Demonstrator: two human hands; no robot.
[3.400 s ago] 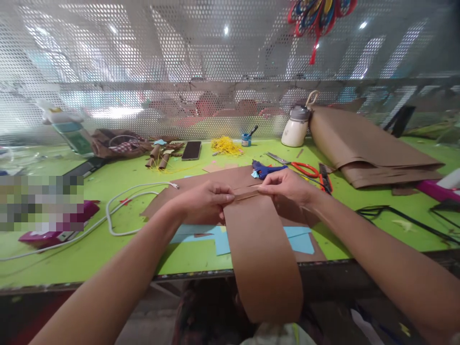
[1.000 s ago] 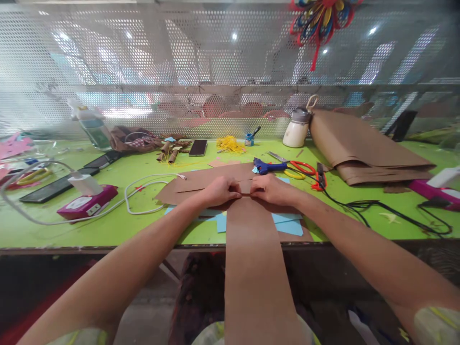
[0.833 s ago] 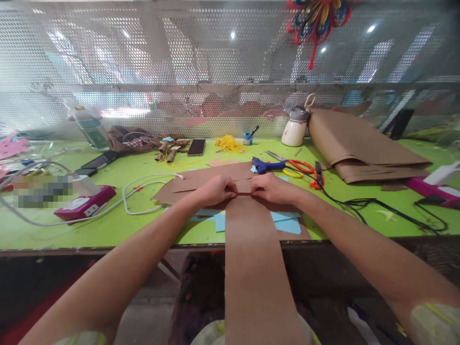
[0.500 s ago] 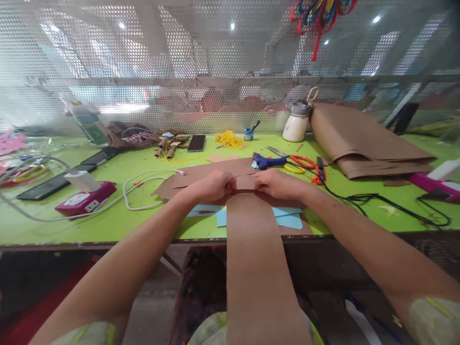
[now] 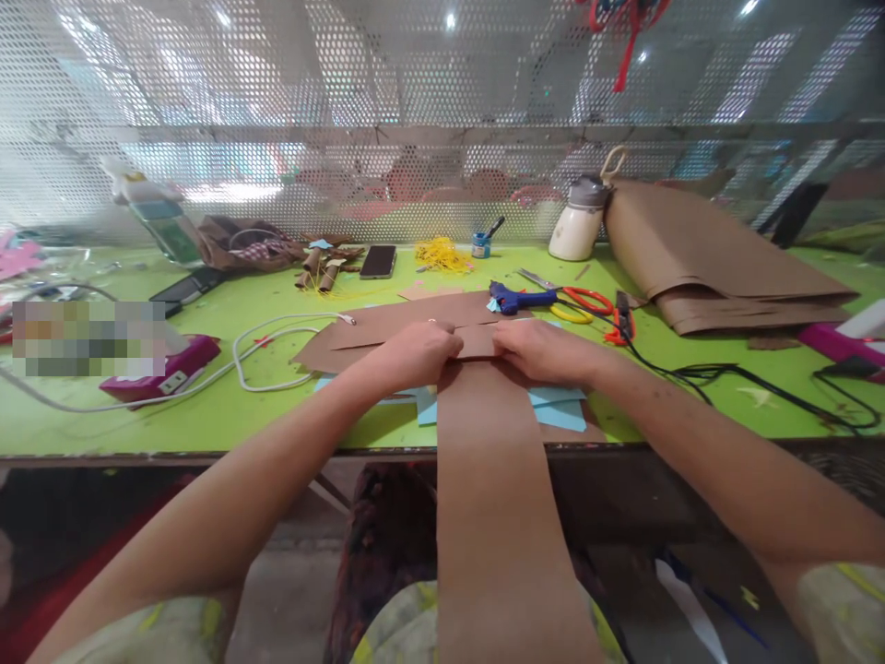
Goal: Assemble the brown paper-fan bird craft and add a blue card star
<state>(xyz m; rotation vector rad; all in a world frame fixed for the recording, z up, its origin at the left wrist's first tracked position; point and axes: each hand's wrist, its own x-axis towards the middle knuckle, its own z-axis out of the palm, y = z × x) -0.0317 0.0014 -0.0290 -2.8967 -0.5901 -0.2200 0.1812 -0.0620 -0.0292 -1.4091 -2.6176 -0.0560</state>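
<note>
A long strip of brown kraft paper [image 5: 494, 498] runs from the table down over its front edge toward my lap. Its far end is folded or rolled over in a narrow band. My left hand [image 5: 423, 355] is closed on the left end of that band, fingers curled. On the right end, my right hand [image 5: 536, 350] pinches the same edge. Beneath both hands lie larger brown paper sheets [image 5: 387, 323] and light blue paper pieces [image 5: 563, 412]. Just behind my right hand rests a blue glue gun [image 5: 522, 298].
Orange-handled scissors [image 5: 584, 300] and red pliers [image 5: 624, 320] lie right of the glue gun. A white cable [image 5: 239, 360] loops at left beside a purple power strip [image 5: 166, 373]. Farther back are a phone [image 5: 378, 262], yellow string [image 5: 441, 254], a white bottle [image 5: 577, 221] and folded brown paper [image 5: 719, 249].
Earlier the strip curved loosely while my hands held its end higher. Since then, both hands have come down nearer the table, and the strip hangs straighter toward me. The fold is now pressed lower.
</note>
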